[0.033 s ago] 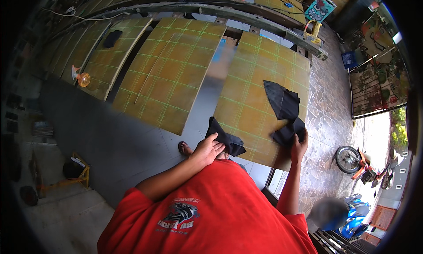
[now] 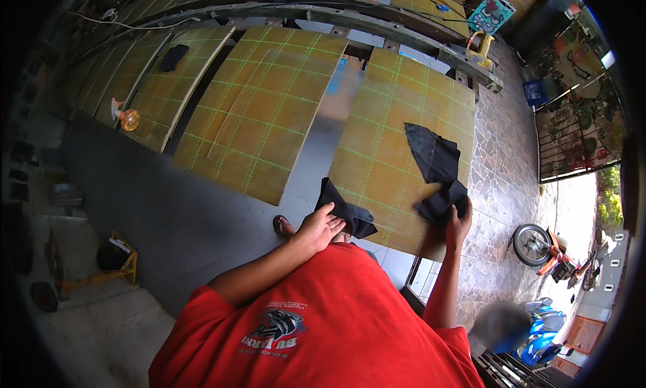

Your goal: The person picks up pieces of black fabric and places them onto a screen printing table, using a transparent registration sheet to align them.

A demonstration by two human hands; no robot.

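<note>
At the right, the fingers of my right hand (image 2: 459, 226) are closed on the edge of a crumpled black fabric piece (image 2: 437, 205). Its near end is bunched over the grid-marked board (image 2: 377, 125). A pointed, greyish-black fabric panel (image 2: 431, 151) lies flat just beyond and meets it; whether the two are joined I cannot tell. My left hand (image 2: 316, 229) is at the board's near left corner, palm turned toward me, fingers stretched out and thumb apart. Those fingers rest against another folded black fabric piece (image 2: 350, 216), which overhangs the corner.
More grid-marked boards (image 2: 266, 112) stand to the left, separated by gaps. An orange spray bottle (image 2: 128, 119) and a black cloth (image 2: 174, 57) are on them. Behind runs a long rail (image 2: 390, 30), with a yellow-handled tool (image 2: 479, 46) at its right end. Motorbikes (image 2: 538, 247) are parked outside.
</note>
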